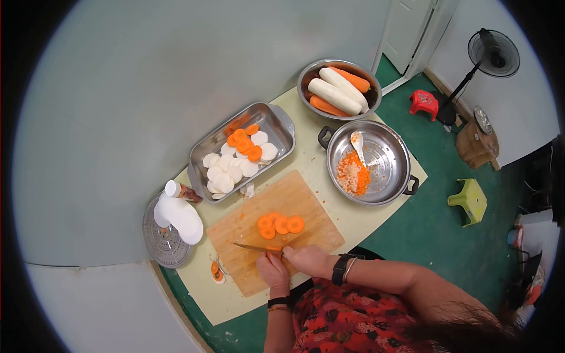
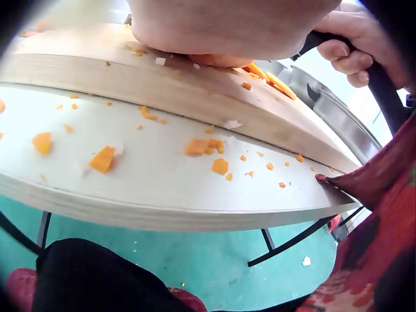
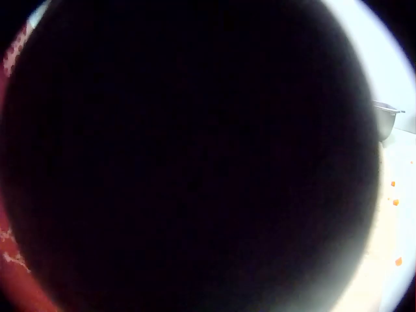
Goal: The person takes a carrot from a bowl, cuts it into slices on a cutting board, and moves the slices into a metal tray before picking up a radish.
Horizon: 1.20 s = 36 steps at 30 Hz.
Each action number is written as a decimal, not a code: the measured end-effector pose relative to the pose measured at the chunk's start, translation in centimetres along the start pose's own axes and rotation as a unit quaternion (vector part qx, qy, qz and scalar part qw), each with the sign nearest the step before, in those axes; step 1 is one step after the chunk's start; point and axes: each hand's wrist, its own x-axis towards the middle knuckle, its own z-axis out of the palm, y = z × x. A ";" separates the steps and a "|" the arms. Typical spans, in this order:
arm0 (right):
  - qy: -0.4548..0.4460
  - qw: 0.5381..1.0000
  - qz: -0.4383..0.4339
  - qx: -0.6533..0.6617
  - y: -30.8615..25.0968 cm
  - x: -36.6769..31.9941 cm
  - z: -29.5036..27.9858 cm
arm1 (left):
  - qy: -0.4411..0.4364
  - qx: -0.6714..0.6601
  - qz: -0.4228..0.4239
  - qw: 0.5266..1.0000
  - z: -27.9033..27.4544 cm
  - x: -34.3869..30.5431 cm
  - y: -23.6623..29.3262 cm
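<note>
In the head view my right hand (image 1: pixel 307 260) grips a knife (image 1: pixel 252 247), its blade lying across the near part of the wooden cutting board (image 1: pixel 235 220). My left hand (image 1: pixel 272 272) holds a piece of carrot on the board, close against the blade. Most of that piece is hidden by the fingers; the left wrist view shows a bit of the carrot (image 2: pixel 224 60) under the hand. Several round carrot slices (image 1: pixel 281 224) lie just beyond the knife. The black knife handle (image 2: pixel 385 88) shows in the left wrist view. A dark shape blocks most of the right wrist view.
Behind the board stands a metal tray (image 1: pixel 276 120) of white and orange slices. To the right are a two-handled pan (image 1: pixel 385 197) with chopped bits and a spoon, and a bowl (image 1: pixel 306 97) of whole carrots and white radishes. A peeler (image 1: pixel 219 275) lies left; scraps (image 2: pixel 103 159) dot the table edge.
</note>
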 end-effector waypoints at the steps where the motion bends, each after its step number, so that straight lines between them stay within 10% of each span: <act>1: 0.003 1.000 -0.005 -0.007 0.1 -0.1 0.2 | -0.001 0.007 -0.002 1.000 0.0 0.0 -0.1; 36: -0.123 0.990 0.063 0.021 -1.0 1.5 -1.6 | 0.039 0.078 0.033 0.996 1.4 0.1 -1.8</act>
